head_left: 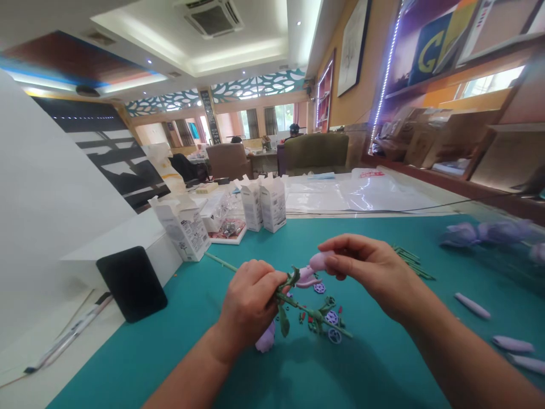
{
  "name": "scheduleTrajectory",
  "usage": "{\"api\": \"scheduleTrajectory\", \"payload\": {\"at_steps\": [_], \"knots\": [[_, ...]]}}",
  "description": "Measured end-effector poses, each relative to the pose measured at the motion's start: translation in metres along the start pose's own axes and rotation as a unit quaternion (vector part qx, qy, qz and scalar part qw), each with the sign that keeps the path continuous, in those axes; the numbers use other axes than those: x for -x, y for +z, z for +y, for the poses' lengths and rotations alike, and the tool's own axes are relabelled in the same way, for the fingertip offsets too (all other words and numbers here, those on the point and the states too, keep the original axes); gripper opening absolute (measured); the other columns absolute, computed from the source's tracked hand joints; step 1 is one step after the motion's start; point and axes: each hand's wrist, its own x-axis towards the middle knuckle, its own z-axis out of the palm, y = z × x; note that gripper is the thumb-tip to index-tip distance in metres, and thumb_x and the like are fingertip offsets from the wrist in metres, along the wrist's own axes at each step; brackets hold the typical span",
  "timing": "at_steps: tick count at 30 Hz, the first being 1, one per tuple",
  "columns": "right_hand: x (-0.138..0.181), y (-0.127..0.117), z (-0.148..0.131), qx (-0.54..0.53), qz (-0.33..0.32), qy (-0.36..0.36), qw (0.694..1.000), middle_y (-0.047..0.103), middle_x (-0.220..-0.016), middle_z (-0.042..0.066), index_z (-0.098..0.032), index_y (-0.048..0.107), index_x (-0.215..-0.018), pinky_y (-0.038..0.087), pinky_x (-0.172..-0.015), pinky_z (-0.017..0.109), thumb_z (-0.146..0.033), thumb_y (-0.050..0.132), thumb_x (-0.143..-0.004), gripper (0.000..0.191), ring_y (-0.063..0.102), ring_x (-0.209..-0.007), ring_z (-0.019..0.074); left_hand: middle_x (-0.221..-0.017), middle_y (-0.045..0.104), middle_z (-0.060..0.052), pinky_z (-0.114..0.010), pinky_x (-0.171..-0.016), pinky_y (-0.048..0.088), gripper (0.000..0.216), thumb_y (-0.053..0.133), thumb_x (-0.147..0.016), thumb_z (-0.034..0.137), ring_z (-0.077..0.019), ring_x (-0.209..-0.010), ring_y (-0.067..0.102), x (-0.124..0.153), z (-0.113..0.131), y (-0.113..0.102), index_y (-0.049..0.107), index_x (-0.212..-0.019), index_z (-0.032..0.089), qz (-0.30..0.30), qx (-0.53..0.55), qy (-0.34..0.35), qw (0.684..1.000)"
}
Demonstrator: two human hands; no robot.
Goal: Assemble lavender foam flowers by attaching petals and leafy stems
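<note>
white boxes (print too small to read) | left hand clamped on green plastic stem, over teal cutting mat | right hand pinching lilac plastic petal just beside stem | wall poster: large yellow "G"

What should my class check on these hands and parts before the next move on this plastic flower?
Left hand grips the green stem: ok.
Right hand pinches the lilac petal in its fingertips: ok.
Held petal joined to the stem: cannot tell, the parts crowd together there.
Small purple discs lie on the teal mat close to the stem: ok.
Spare petals lie on the mat to the right, apart from both hands: ok.
</note>
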Motion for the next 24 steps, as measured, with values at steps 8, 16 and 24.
{"api": "scheduleTrajectory", "payload": {"at_steps": [8, 16, 24], "knots": [[0.0033, 0.0008, -0.0034, 0.036, 0.019, -0.014, 0.999, 0.067, -0.067, 0.003, -0.02, 0.07, -0.078, 0.049, -0.053, 0.028, -0.045, 0.076, -0.061, 0.03, 0.055, -0.056, 0.0126, -0.065, 0.06, -0.002, -0.03, -0.063, 0.038, 0.006, 0.057, -0.085, 0.016, -0.0145, -0.064, 0.051, -0.0019, 0.0045, -0.0035, 0.061, -0.09, 0.016, 0.03, -0.055, 0.067, 0.996], [0.0068, 0.0028, -0.0051, 0.07, -0.019, -0.009, 0.997, 0.066, -0.062, 0.003, -0.02, 0.067, -0.076, 0.047, -0.048, 0.027, -0.045, 0.073, -0.064, 0.029, 0.054, -0.05, 0.0116, -0.063, 0.058, 0.0, -0.03, -0.064, 0.037, 0.006, 0.056, -0.087, 0.019, -0.0141, -0.065, 0.051, -0.0007, 0.0079, -0.0033, 0.062, -0.085, 0.018, 0.021, -0.089, 0.075, 0.993], [0.0076, 0.0067, -0.0004, 0.048, -0.026, 0.007, 0.998, 0.064, -0.058, 0.002, -0.019, 0.066, -0.075, 0.047, -0.049, 0.027, -0.045, 0.074, -0.063, 0.03, 0.054, -0.05, 0.0117, -0.062, 0.057, 0.0, -0.031, -0.064, 0.036, 0.009, 0.055, -0.088, 0.02, -0.0148, -0.065, 0.05, 0.0007, 0.0072, -0.0027, 0.06, -0.081, 0.018, 0.013, -0.103, 0.079, 0.991]]}}
